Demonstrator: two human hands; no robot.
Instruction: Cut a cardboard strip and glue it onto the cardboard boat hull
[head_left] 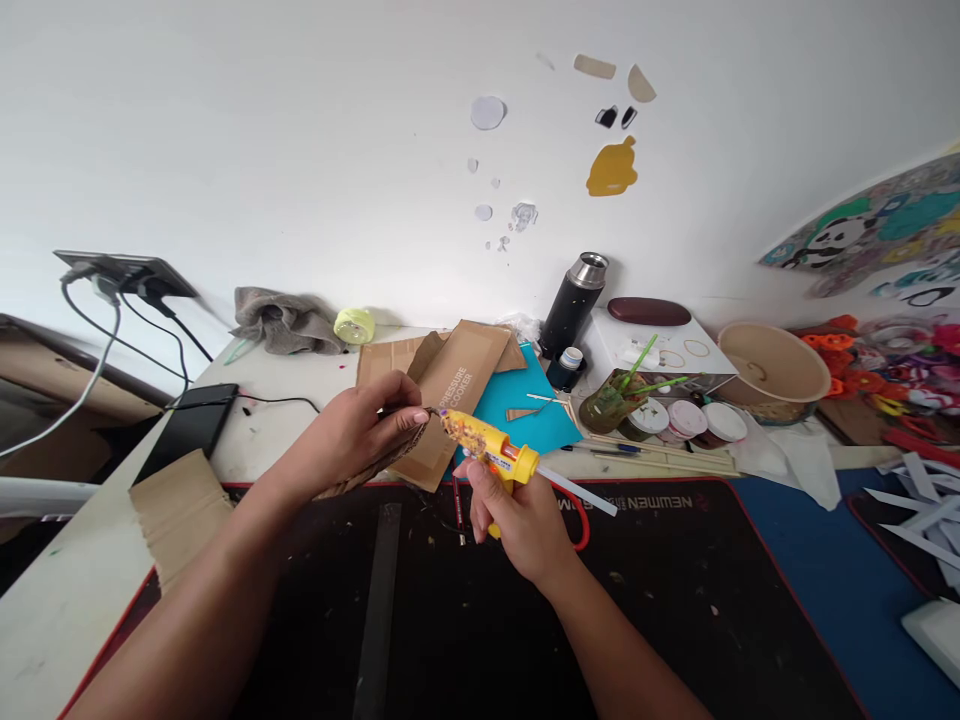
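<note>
My right hand (517, 520) is wrapped round the handle of a yellow hot glue gun (487, 445), and a white glue stick (577, 488) juts from its rear. Its stained nozzle points left, close to the edge of a piece of corrugated cardboard (379, 466). That piece is pinched between the thumb and fingers of my left hand (367, 425), which hides much of it. I cannot tell whether the nozzle touches the cardboard. Behind both hands lie a cardboard sheet printed "PRESSURE COOKER" (469, 375) and a blue sheet (499, 410).
A black desk mat (637, 620) with a clear ruler (377, 600) lies below my hands. A thermos (574, 305), paint jars (686, 420), a brush-water cup (604, 408) and a beige bowl (814, 375) stand at the back right. Cables and a torn cardboard piece (180, 515) are left.
</note>
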